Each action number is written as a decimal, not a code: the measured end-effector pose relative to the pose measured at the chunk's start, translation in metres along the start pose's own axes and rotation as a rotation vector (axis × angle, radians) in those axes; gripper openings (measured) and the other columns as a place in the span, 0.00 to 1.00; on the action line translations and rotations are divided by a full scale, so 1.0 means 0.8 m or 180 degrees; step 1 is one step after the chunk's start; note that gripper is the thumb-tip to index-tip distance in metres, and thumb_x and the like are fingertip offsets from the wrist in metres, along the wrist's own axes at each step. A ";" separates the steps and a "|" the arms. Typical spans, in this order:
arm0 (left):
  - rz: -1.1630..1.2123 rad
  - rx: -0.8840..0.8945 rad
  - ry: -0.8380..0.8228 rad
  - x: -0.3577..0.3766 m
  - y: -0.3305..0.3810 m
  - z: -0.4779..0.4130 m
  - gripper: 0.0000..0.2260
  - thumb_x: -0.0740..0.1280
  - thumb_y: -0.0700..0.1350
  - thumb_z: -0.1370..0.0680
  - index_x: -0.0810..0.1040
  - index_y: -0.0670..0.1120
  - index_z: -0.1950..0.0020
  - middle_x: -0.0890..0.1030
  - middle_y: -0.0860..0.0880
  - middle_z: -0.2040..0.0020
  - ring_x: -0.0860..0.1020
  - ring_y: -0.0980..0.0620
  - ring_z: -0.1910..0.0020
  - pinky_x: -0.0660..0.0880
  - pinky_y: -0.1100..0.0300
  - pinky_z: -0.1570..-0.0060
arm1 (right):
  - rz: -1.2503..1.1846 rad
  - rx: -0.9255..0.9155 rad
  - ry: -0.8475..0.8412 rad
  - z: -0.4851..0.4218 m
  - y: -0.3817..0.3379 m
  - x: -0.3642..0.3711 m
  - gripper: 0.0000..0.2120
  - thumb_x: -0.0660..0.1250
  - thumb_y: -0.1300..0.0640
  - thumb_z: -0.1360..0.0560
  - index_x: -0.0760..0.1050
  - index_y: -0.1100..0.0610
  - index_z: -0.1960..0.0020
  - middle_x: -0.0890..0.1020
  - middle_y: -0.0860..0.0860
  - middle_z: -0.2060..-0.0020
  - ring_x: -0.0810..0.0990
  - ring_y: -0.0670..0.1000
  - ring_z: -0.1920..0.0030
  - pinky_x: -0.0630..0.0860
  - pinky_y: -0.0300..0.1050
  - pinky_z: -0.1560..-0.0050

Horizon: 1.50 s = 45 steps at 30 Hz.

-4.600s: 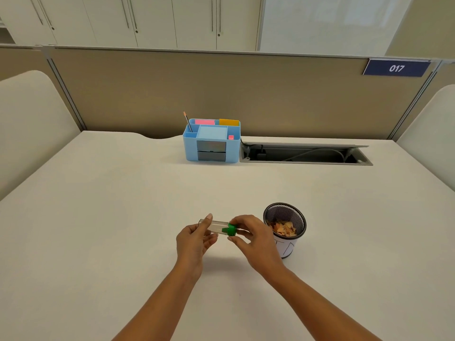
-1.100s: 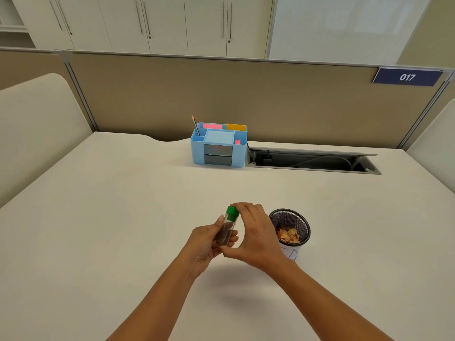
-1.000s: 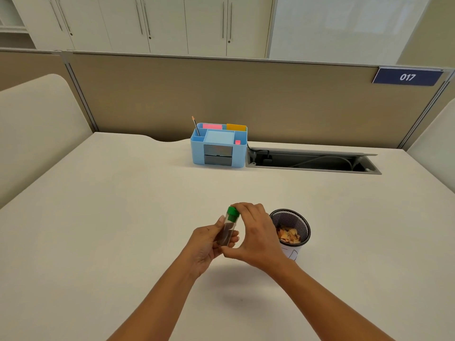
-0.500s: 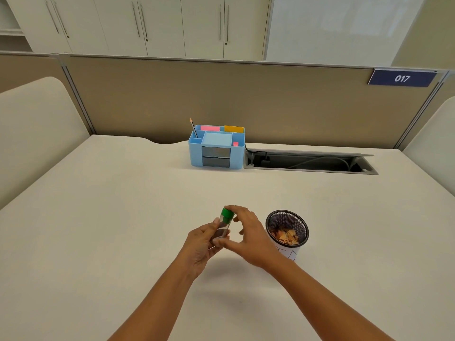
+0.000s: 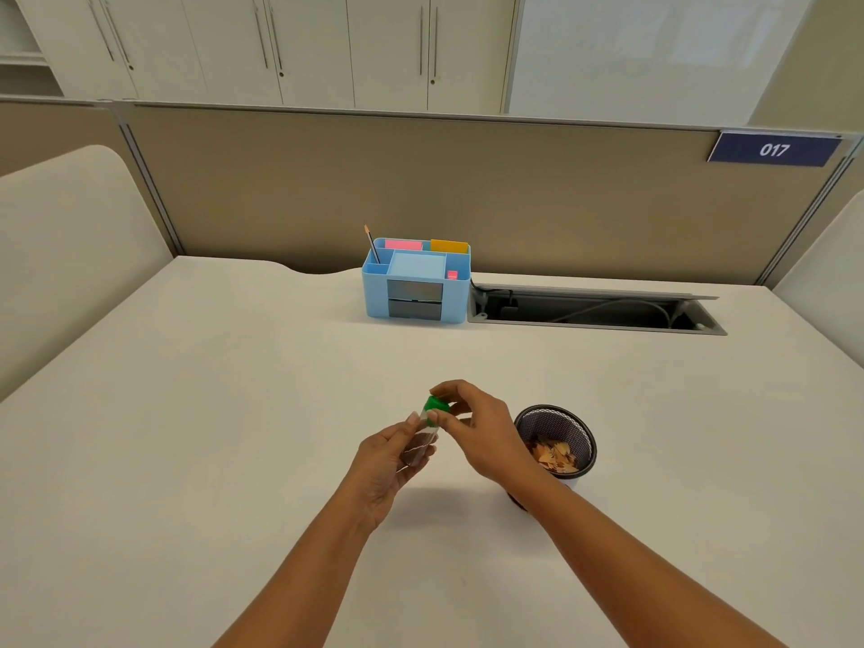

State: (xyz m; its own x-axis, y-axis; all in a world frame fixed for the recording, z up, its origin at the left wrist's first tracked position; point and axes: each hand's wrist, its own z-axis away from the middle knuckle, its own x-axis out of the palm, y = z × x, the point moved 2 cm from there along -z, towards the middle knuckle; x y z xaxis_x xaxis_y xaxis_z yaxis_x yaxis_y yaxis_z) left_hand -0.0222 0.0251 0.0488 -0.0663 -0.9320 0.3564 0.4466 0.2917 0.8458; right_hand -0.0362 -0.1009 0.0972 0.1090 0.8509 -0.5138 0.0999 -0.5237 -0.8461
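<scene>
- Holding the clear tube (image 5: 421, 449) just above the worktop (image 5: 210, 437), near centre, cap end up: the left grip (image 5: 385, 465) is wrapped round the lower barrel.
- The right grip (image 5: 486, 437) pinches the green cap (image 5: 437, 405) between thumb and fingertips. Looks like a cap twist; can't tell which direction.
- Handling guess: light, rigid, smooth plastic, so slippery. The dark fill sits in the low half and would spill if tipped uncapped. Take the barrel mid-length, apply torque only at the cap, don't squeeze hard.
- Just right of the grips: black mesh cup (image 5: 556, 441) holding pencil shavings (image 5: 554, 458).
- Far: blue organiser (image 5: 416, 292) with a pencil (image 5: 372, 243); open cable tray (image 5: 594, 311) to its right.
</scene>
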 end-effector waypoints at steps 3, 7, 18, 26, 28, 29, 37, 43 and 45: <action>0.0085 0.0003 0.0112 -0.005 0.005 -0.008 0.09 0.63 0.47 0.24 0.80 0.43 0.53 0.82 0.43 0.55 0.79 0.46 0.54 0.77 0.58 0.53 | 0.0012 -0.0014 0.0020 -0.006 -0.002 0.002 0.14 0.65 0.59 0.26 0.72 0.57 0.40 0.78 0.55 0.43 0.74 0.46 0.51 0.71 0.29 0.57; -0.0014 0.0028 0.0227 -0.014 0.015 -0.022 0.09 0.62 0.45 0.23 0.79 0.43 0.51 0.81 0.43 0.55 0.79 0.47 0.56 0.76 0.59 0.57 | 0.0041 -0.0046 0.0082 -0.020 -0.006 0.000 0.16 0.65 0.60 0.26 0.72 0.57 0.39 0.77 0.56 0.42 0.73 0.47 0.50 0.70 0.31 0.55; -0.0991 0.0459 0.0666 -0.025 0.089 -0.100 0.10 0.63 0.43 0.23 0.76 0.40 0.45 0.80 0.43 0.51 0.79 0.45 0.55 0.76 0.58 0.56 | 0.0185 -0.0061 0.0171 -0.133 -0.043 -0.004 0.16 0.65 0.63 0.26 0.71 0.59 0.38 0.76 0.57 0.40 0.74 0.53 0.42 0.70 0.39 0.44; -0.2447 0.0881 0.1029 -0.025 0.156 -0.188 0.17 0.65 0.44 0.24 0.72 0.42 0.36 0.76 0.41 0.37 0.75 0.43 0.41 0.73 0.51 0.39 | 0.0352 -0.0172 0.0284 -0.251 -0.050 0.013 0.16 0.64 0.65 0.26 0.71 0.60 0.39 0.76 0.59 0.40 0.74 0.56 0.40 0.72 0.49 0.37; -0.2860 0.1004 0.1076 -0.029 0.170 -0.213 0.21 0.66 0.45 0.25 0.69 0.43 0.34 0.74 0.42 0.34 0.74 0.44 0.38 0.71 0.52 0.39 | 0.0421 -0.0255 0.0322 -0.283 -0.048 0.018 0.15 0.64 0.65 0.26 0.71 0.60 0.39 0.76 0.59 0.40 0.75 0.56 0.40 0.72 0.49 0.38; -0.3034 0.1066 0.1065 -0.029 0.173 -0.217 0.23 0.66 0.45 0.25 0.67 0.43 0.32 0.72 0.42 0.33 0.72 0.44 0.36 0.70 0.52 0.38 | 0.0460 -0.0306 0.0327 -0.290 -0.048 0.017 0.15 0.64 0.65 0.26 0.71 0.60 0.40 0.77 0.59 0.41 0.75 0.56 0.41 0.72 0.47 0.39; -0.4002 0.1775 0.0810 -0.030 0.188 -0.288 0.32 0.66 0.48 0.25 0.53 0.46 0.26 0.60 0.46 0.25 0.61 0.48 0.27 0.62 0.55 0.31 | 0.0629 -0.0348 0.0366 -0.384 -0.030 0.037 0.11 0.64 0.64 0.26 0.72 0.61 0.44 0.78 0.59 0.43 0.76 0.55 0.44 0.71 0.39 0.49; -0.5033 0.1605 0.0979 -0.038 0.168 -0.318 0.40 0.60 0.63 0.27 0.42 0.49 0.25 0.47 0.48 0.22 0.46 0.48 0.23 0.47 0.44 0.27 | 0.0718 0.0037 0.0060 -0.413 -0.007 0.055 0.15 0.64 0.62 0.25 0.70 0.60 0.39 0.75 0.59 0.39 0.74 0.56 0.41 0.72 0.44 0.41; -0.5157 0.1619 0.1023 -0.037 0.163 -0.322 0.41 0.58 0.65 0.28 0.41 0.49 0.25 0.45 0.48 0.22 0.44 0.48 0.23 0.45 0.44 0.27 | 0.0758 0.0215 -0.0034 -0.420 0.001 0.057 0.16 0.64 0.61 0.25 0.69 0.59 0.38 0.75 0.59 0.39 0.74 0.57 0.41 0.71 0.47 0.38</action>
State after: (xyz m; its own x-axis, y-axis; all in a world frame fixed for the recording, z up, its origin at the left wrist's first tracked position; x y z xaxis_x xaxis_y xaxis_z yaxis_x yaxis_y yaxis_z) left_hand 0.2681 0.0356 0.0462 0.0672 -0.3071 -0.9493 -0.1973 -0.9368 0.2891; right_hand 0.3012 -0.0760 0.1205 0.1111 0.7045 -0.7010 0.0062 -0.7058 -0.7084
